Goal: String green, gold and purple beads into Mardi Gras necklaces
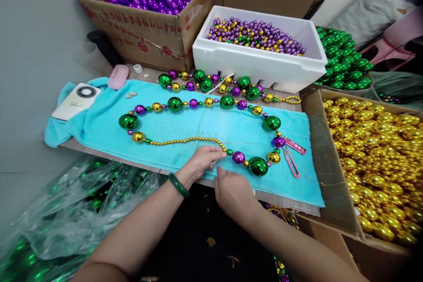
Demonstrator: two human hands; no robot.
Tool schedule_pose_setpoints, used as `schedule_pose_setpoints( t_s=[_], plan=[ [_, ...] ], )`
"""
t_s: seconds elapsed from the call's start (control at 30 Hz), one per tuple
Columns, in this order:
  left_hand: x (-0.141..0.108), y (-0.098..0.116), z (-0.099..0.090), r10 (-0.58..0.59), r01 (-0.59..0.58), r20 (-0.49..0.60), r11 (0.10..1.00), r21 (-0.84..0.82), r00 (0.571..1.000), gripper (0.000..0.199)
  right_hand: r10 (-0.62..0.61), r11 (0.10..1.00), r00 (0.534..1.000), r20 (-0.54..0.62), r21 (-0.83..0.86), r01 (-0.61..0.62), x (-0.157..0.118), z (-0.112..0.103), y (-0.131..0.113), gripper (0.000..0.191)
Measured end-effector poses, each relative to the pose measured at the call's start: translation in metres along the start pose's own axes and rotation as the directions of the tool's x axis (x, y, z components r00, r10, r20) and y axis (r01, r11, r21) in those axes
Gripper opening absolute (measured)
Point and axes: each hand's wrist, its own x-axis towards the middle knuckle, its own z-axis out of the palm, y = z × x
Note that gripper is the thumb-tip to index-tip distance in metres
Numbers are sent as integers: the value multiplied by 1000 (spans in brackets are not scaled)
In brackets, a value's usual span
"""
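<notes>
A bead necklace [226, 102] of large green, purple and gold balls lies in a loop on the turquoise towel [165, 119]. Its front stretch is a run of small gold beads. My left hand [206, 158], with a green bangle at the wrist, pinches the necklace where the small gold beads meet a green one. Close beside it, my right hand [234, 189] is closed with its fingers curled in; what it holds, if anything, is hidden. Pink thread snips [291, 163] and a small pink packet [295, 145] lie right of the loop.
Behind the towel rests a second bead necklace [244, 83]. A white foam box [257, 59] of small beads and a cardboard box [139, 31] of purple balls stand at the back. Gold balls fill a box [340, 176] at right. A white device [76, 101] lies left.
</notes>
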Motion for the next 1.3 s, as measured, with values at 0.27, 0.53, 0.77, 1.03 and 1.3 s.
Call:
schedule_pose_setpoints(
  t_s=[0.27, 0.53, 0.77, 1.03, 1.3],
  plan=[
    [0, -13, -7, 353, -339, -8, 906, 252, 936, 16, 182, 902, 947, -266, 429, -53, 41, -53, 82, 27],
    [8, -13, -4, 568, -517, -73, 788, 335, 820, 15, -524, 295, 738, 425, 904, -311, 126, -6, 102, 27],
    [11, -16, -7, 497, -370, -249, 829, 419, 831, 16, -257, 357, 935, 245, 923, -144, 119, -18, 104, 16],
    [14, -24, -7, 404, -177, -296, 800, 574, 866, 19, 58, 556, 992, 113, 821, -125, 114, -4, 99, 15],
    [2, -23, -5, 461, -78, -152, 443, 893, 874, 25, 181, 683, 977, 110, 701, -205, 116, 9, 99, 10]
  ],
)
